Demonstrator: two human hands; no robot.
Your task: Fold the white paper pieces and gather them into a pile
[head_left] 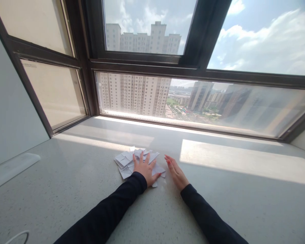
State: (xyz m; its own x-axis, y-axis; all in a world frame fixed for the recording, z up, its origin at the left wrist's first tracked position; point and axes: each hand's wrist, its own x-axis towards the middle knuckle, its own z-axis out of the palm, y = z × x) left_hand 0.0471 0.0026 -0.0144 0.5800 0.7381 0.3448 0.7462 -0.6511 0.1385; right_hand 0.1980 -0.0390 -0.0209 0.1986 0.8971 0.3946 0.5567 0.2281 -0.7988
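Left hand (144, 169), fingers spread, presses light, slippery paper scraps (127, 162) on the table (66, 183); right hand (175, 173) edge-on, fingers together; best gathered from the pile's edges.

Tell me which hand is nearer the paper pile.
Left. The left hand lies flat on top of the paper pile, fingers spread. The right hand rests on the sill just right of the pile's edge.

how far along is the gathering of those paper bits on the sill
Mostly gathered: the white paper pieces sit in one loose heap on the grey speckled sill. In hand: the left hand lies flat on the heap, the right hand stands edge-on beside it. Left: a few scraps by the left thumb remain outside, and the heap is unstacked.
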